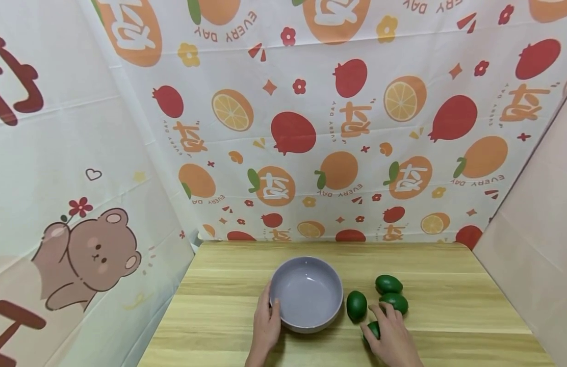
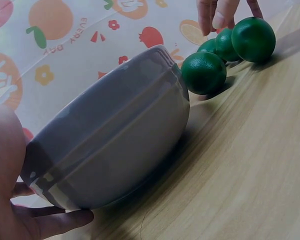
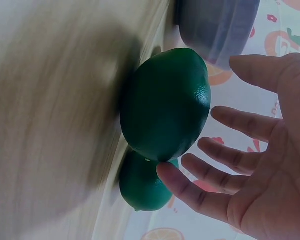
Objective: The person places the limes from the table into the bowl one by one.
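A grey-purple bowl [image 1: 306, 295] stands upright on the table, nothing inside it. My left hand [image 1: 266, 323] grips its left side, thumb at the rim and fingers against the outer wall; the left wrist view shows fingertips [image 2: 80, 218] by the bowl's lower edge. My right hand [image 1: 393, 336] reaches over the nearest green lime [image 1: 371, 331], partly covering it in the head view. In the right wrist view, its fingers are spread beside a large-looking lime [image 3: 165, 105], with a gap between. Another lime [image 1: 356, 306] lies between bowl and right hand.
Two more limes, a far one [image 1: 388, 284] and a nearer one [image 1: 395, 302], lie close together beyond my right hand. The wood-grain table [image 1: 219, 285] meets a fruit-printed cloth [image 1: 338, 117] at its back edge. Cloth walls also stand at left and right.
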`<state>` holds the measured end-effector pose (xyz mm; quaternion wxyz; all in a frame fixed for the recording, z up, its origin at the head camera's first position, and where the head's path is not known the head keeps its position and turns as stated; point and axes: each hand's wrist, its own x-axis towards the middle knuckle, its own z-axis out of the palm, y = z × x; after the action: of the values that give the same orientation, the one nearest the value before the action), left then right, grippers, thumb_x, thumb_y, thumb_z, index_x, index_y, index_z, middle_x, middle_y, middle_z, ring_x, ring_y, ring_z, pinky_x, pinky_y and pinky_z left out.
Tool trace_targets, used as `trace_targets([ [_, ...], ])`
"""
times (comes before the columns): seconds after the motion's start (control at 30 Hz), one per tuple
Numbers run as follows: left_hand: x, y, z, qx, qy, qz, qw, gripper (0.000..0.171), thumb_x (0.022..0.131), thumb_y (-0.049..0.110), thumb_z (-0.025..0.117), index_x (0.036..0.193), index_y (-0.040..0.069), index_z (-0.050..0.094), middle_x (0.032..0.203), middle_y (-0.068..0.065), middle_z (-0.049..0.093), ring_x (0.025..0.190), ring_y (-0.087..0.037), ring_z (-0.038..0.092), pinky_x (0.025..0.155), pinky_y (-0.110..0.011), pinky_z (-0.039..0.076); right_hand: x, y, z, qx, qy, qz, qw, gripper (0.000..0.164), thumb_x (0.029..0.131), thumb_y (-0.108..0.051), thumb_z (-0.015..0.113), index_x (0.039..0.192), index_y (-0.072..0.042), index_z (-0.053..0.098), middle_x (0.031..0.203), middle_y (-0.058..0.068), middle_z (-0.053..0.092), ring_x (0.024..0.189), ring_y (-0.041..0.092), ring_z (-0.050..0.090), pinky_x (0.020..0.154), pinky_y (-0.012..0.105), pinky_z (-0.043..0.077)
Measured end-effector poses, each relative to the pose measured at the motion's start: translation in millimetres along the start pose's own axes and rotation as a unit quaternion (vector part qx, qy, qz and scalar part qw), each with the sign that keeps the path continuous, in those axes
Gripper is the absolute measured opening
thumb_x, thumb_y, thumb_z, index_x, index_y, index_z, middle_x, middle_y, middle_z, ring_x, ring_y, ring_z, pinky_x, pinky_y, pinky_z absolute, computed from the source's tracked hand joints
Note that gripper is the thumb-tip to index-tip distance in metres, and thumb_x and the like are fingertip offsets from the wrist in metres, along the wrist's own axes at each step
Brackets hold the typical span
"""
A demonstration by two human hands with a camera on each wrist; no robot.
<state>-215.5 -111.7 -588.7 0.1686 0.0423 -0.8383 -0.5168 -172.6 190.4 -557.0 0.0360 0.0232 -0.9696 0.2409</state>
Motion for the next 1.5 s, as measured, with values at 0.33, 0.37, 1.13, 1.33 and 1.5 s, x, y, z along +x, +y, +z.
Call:
trace_targets([
  [0.33,-0.9,2.0,-0.6,0.002,-0.009,-0.007,0.9999,0.050,0.104,0.007,0.050,0.153,0.003,0.041,0.156,-0.021,0.046,0.145,-0.041,0.044,0.119,-0.056,0.039,0.4,2.3,1.7,-0.009,-0.053,0.023,0.998,0.044,0.083,-0.028,0.083,0.121,-0.011,0.069,0.127,0.014,0.062,0.116,0.036,0.058,0.083,0.058,0.057],
  [0.37,-0.7,1.6,-0.6,0.002,-0.009,-0.005,0.9999,0.050,0.104,0.007,0.050,0.153,0.002,0.041,0.156,-0.021,0.047,0.145,-0.041,0.044,0.120,-0.056,0.039,0.5,2.7,2.2,-0.009,-0.058,0.025,0.998,0.043,0.083,-0.027,0.083,0.120,-0.011,0.069,0.126,0.014,0.063,0.116,0.036,0.058,0.084,0.059,0.057],
  [1.13,0.1,-0.8,-0.4,0.000,-0.018,-0.023,0.9996,0.051,0.105,0.011,0.048,0.155,0.005,0.039,0.159,-0.018,0.043,0.148,-0.039,0.040,0.123,-0.055,0.034,1.9,8.5,10.8,0.029,-0.131,0.039,0.990,0.045,0.076,-0.032,0.087,0.114,-0.013,0.071,0.123,0.014,0.064,0.119,0.040,0.058,0.094,0.063,0.052],
  [1.33,0.6,-1.6,-0.8,-0.005,-0.019,-0.025,0.9995,0.051,0.106,0.012,0.048,0.156,0.006,0.039,0.160,-0.017,0.043,0.149,-0.038,0.040,0.124,-0.055,0.034,1.9,7.5,9.8,0.028,-0.109,0.030,0.993,0.043,0.077,-0.032,0.087,0.112,-0.012,0.072,0.120,0.013,0.066,0.115,0.038,0.061,0.094,0.062,0.053],
  [1.5,1.1,-3.7,-1.1,-0.012,-0.023,-0.031,0.9992,0.050,0.107,0.014,0.045,0.157,0.008,0.038,0.161,-0.016,0.041,0.150,-0.038,0.038,0.124,-0.055,0.033,0.5,7.2,9.5,0.025,-0.083,0.013,0.996,0.041,0.076,-0.033,0.088,0.109,-0.012,0.073,0.117,0.011,0.068,0.112,0.036,0.063,0.092,0.059,0.055],
])
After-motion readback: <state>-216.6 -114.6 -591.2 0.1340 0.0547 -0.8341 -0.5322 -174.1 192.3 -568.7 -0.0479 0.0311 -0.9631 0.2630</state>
